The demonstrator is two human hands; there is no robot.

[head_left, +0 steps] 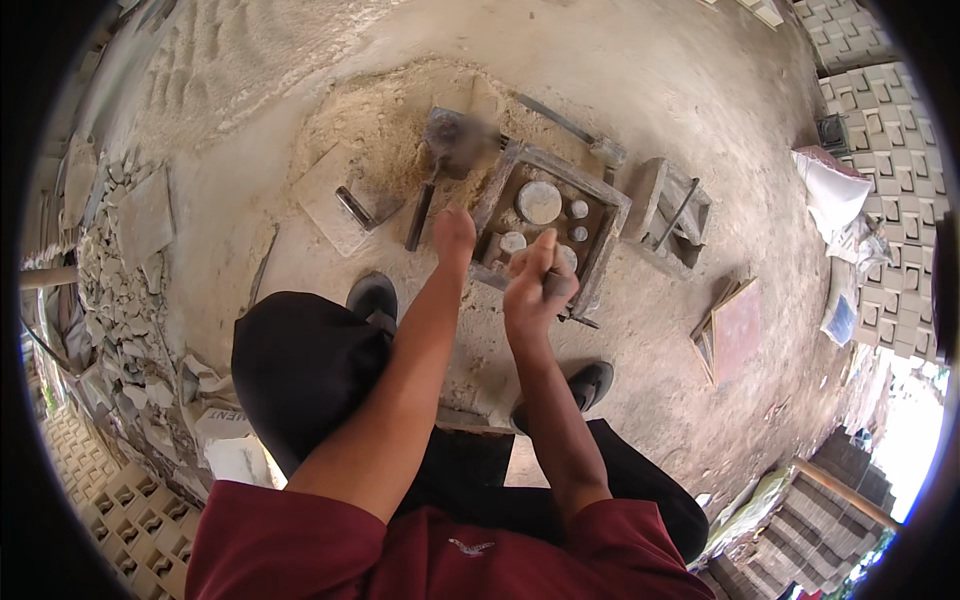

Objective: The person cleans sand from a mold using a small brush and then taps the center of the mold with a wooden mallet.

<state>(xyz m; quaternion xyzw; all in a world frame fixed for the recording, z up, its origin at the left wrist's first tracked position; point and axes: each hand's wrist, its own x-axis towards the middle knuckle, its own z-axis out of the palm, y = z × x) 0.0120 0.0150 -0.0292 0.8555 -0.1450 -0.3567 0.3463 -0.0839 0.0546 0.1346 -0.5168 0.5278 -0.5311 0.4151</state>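
Note:
A square frame mould (pixel 617 206) with a dark inside lies on the dusty floor ahead of me. In it sit a large pale disc (pixel 539 202) and several smaller round pieces. My left hand (pixel 455 238) is closed beside its left edge; what it holds, if anything, is hidden. Over the frame's near edge, my right hand (pixel 540 285) is closed around a short grey-brown piece (pixel 558 284) of a kind I cannot make out. A dark-handled tool (pixel 421 217) lies left of my left hand. Beyond it is a dark, blurred shape (pixel 468 147).
A pale board (pixel 340 215) with a metal tube (pixel 353 208) lies to the left. On the right are an open box mould (pixel 650 205) and leaning panels (pixel 736 332). A long bar (pixel 560 120) lies behind the frame. Rubble (pixel 125 260) covers the far left; stacked blocks (pixel 890 180) line the right.

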